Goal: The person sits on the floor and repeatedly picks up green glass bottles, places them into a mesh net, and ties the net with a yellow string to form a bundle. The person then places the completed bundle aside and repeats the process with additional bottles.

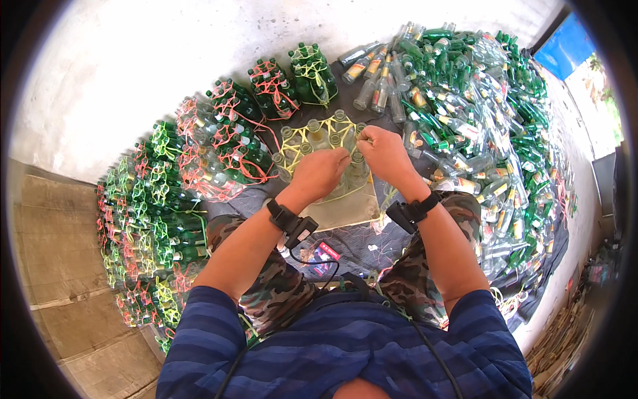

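Observation:
Before me stands a group of clear glass bottles (316, 134), upright and packed together. Yellow plastic cord (324, 123) zigzags around their necks, and a strand also rings them low down. They rest on a pale flat slab (344, 213) between my knees. My left hand (321, 172) is over the near bottles, its fingertips pinched on the yellow cord. Beside it, my right hand (383, 152) pinches the cord at the right-hand necks. The fingers hide the exact grip and some of the bottles.
Bundles of green bottles (314, 75) tied with red or yellow cord line the wall at left. Loose green and clear bottles (463, 129) are heaped at right. A dark cloth (361, 244) covers the floor, with a printed packet (324, 257) and cord scraps on it.

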### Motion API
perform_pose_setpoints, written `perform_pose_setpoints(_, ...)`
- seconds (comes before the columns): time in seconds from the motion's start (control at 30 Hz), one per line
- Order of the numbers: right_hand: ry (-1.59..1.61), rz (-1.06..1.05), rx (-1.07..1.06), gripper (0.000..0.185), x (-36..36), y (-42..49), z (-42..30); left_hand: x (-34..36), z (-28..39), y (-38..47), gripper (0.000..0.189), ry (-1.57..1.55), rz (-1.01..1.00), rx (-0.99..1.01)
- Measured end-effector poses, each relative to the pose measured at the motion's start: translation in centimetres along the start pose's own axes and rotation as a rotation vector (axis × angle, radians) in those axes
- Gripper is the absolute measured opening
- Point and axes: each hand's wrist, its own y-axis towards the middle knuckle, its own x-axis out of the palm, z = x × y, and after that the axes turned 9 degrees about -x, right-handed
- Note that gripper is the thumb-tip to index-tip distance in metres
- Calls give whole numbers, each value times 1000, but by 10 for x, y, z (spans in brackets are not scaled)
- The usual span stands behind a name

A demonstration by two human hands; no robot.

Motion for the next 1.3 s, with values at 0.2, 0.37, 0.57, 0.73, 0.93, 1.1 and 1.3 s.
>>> perform_pose_setpoints(0.2, -28, 10, 25, 17, -1, 1, 4, 2, 1, 3, 25, 23, -6, -35)
perform_pose_setpoints(0.37, -48, -4, 79, 20, 1, 1, 14, 1, 4, 4, 26, 38, -24, -70)
perform_pose_setpoints(0.57, -34, -43, 114, 21, -1, 0, 21, -1, 7, 4, 27, 29, -28, -93)
perform_pose_setpoints(0.73, -2, -58, 162, 19, -3, -1, 25, -2, 7, 4, 28, 43, -41, -87)
perform_pose_setpoints(0.93, 12, -68, 195, 19, -2, -2, 31, -1, 5, 3, 28, 25, -28, -69)
perform_pose_setpoints(1.1, 5, -65, 177, 19, 3, -2, 39, 0, 5, 4, 28, 51, -27, -64)
perform_pose_setpoints(1.3, -9, -68, 157, 19, 4, -2, 44, -1, 5, 3, 28, 58, -30, -63)
